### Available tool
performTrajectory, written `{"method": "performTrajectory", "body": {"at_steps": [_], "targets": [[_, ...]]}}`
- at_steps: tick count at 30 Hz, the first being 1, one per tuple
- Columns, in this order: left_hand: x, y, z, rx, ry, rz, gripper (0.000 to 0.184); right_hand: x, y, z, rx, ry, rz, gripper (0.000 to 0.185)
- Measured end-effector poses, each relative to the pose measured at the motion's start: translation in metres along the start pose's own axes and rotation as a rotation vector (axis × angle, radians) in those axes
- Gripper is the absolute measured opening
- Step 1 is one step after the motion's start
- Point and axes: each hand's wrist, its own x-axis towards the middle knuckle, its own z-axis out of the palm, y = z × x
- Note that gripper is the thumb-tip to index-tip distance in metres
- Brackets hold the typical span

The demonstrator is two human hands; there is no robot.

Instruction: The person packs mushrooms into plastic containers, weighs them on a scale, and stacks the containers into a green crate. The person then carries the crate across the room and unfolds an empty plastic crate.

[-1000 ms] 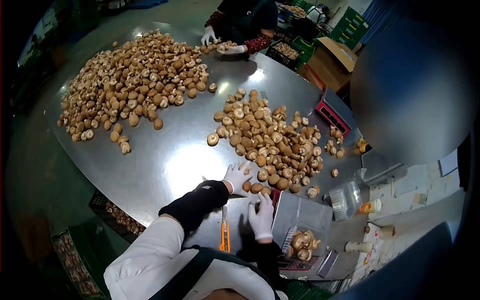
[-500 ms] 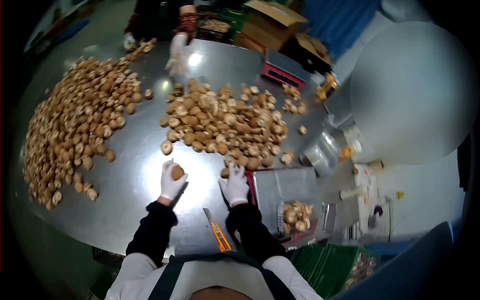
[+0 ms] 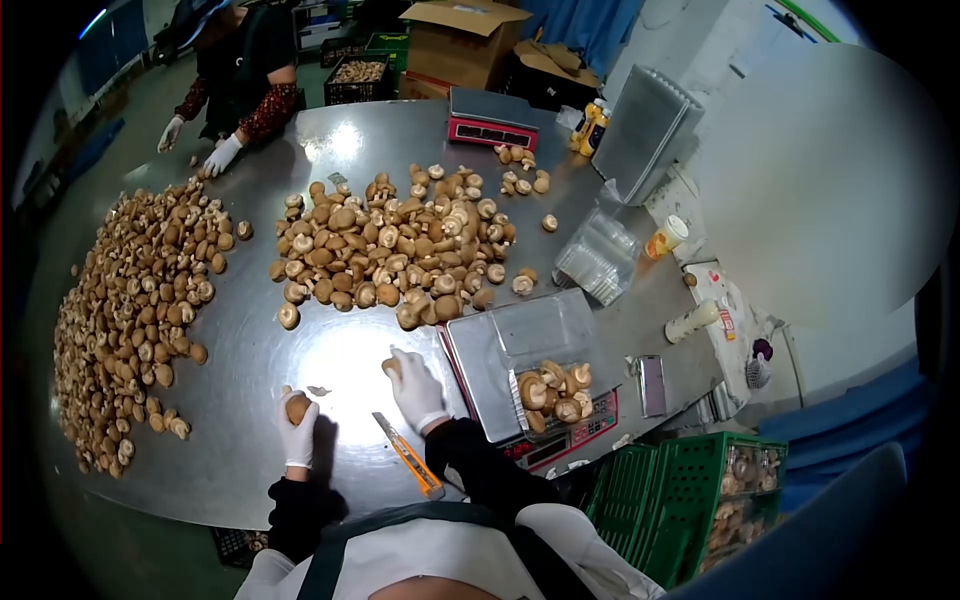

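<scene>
Evidently, the white-gloved left hand (image 3: 297,435), near the front edge of the grey steel table (image 3: 230,460), has its fingers curled around a round brown-capped mushroom (image 3: 298,407); how they meet beneath the cap is hidden. The white-gloved right hand (image 3: 416,388), farther in from that edge, pinches a tan-capped mushroom (image 3: 392,367), mostly covered by the glove. Between the forearms lies an orange-handled cutter knife (image 3: 410,458).

Toward the right edge, a red-and-silver weighing scale (image 3: 520,320) bears a clear plastic tray (image 3: 517,395) of mushrooms; its red digits are too small to read. A large mushroom heap (image 3: 150,310) spreads along the left edge, a smaller mushroom pile (image 3: 380,240) mid-table. By the far left corner, a co-worker (image 3: 255,60) is cut off at the top. A blurred grey round shape (image 3: 830,190) blocks the view's right side.
</scene>
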Motion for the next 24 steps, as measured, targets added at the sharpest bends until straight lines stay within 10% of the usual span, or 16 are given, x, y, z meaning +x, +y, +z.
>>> {"method": "performTrajectory", "body": {"at_steps": [4, 15, 18, 24], "targets": [[-0.010, 0.056, 0.044, 0.038, -0.069, 0.163, 0.031, -0.024, -0.039, -0.077, 0.284, 0.072, -0.270, 0.037], [-0.078, 0.221, 0.195, -0.227, -0.458, 0.529, 0.046, -0.062, 0.044, -0.215, 0.655, 0.125, 0.049, 0.033], [-0.087, 0.222, 0.226, -0.074, -0.573, 0.691, 0.046, -0.058, 0.063, -0.248, 0.288, 0.407, -0.046, 0.034], [-0.103, 0.202, 0.267, 0.418, -0.681, 0.892, 0.054, -0.061, 0.109, -0.245, -0.523, 0.147, -0.167, 0.039]]}}
